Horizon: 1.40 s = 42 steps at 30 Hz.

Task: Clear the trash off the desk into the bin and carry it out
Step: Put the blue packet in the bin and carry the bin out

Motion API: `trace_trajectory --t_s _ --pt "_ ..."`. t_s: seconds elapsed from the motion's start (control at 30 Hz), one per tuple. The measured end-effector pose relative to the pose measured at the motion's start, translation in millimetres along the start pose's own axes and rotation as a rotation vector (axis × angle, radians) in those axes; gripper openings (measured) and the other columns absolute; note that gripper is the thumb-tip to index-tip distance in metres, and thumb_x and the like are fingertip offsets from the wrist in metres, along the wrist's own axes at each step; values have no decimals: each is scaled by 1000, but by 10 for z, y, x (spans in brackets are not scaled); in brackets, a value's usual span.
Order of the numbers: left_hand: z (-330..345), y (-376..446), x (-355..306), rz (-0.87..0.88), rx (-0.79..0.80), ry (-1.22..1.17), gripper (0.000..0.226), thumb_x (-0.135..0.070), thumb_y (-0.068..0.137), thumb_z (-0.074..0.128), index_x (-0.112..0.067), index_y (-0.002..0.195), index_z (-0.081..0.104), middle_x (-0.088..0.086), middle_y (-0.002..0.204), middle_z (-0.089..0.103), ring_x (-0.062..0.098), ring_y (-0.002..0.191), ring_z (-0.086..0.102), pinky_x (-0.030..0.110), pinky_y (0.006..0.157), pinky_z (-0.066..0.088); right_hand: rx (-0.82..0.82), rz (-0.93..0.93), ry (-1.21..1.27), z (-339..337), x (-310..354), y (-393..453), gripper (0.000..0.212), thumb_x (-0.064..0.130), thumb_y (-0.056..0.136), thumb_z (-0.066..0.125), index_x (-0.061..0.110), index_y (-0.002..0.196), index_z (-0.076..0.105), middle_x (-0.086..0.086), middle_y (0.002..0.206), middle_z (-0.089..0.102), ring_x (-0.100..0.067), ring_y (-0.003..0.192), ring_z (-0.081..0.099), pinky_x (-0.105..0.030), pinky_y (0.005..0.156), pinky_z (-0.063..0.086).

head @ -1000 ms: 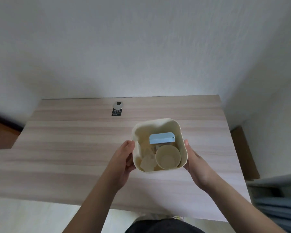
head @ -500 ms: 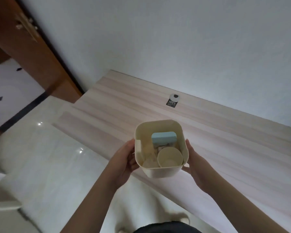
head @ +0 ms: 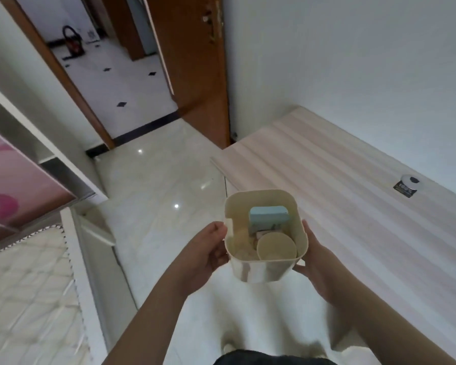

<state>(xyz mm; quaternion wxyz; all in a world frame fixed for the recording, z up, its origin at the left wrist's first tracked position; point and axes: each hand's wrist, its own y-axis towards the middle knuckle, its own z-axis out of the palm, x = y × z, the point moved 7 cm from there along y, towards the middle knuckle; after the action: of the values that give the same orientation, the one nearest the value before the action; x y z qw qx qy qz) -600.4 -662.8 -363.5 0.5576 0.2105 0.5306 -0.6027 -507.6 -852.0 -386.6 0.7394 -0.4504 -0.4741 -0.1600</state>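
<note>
You have a single view, worn on the head, looking forward and steeply down from close above the small cream plastic bin (head: 261, 270). It faces the open wooden door (head: 195, 61) far ahead, pale wooden desk (head: 353, 206) at right.

Bin (head: 261, 270) lifted off desk (head: 353, 206), carried toward doorway (head: 132, 101).

Dim, soft indoor light; glare spots on the floor (head: 176, 206), blurred, warped edges
</note>
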Motion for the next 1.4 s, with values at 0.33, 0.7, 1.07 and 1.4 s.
trace_trajectory --t_s 0.33,0.7,1.07,1.4 --pt "-1356 -528 -136 131 -234 -222 31 -28 85 64 -5 105 68 10 95 71 21 82 69 33 74 56 282 -10 -209 1421 211 479 34 65 90 32 59 112 58 12 124 64 -15 123 52 -50 107 38" --pt "-2057 -35 -417 130 -354 -263 27 -32 86 64 -8 98 70 3 80 68 16 73 67 32 70 56 387 68 -241 1930 360 1454 43 62 93 27 48 127 49 9 133 58 -16 128 48 -50 108 38" --pt "-2342 1310 -1032 65 -387 -291 25 -24 91 57 -5 106 64 11 92 63 21 81 61 36 81 55 336 68 -281 1879 1101 2816 34 61 94 26 63 99 59 13 121 65 -13 119 55 -45 102 45" --pt "-3051 1963 -1674 124 -419 -314 32 -26 90 56 -6 115 57 16 111 43 32 100 37 37 83 54 278 49 -284 2445 1579 3758 42 59 97 25 63 82 64 30 89 70 -2 102 59 -21 77 47"
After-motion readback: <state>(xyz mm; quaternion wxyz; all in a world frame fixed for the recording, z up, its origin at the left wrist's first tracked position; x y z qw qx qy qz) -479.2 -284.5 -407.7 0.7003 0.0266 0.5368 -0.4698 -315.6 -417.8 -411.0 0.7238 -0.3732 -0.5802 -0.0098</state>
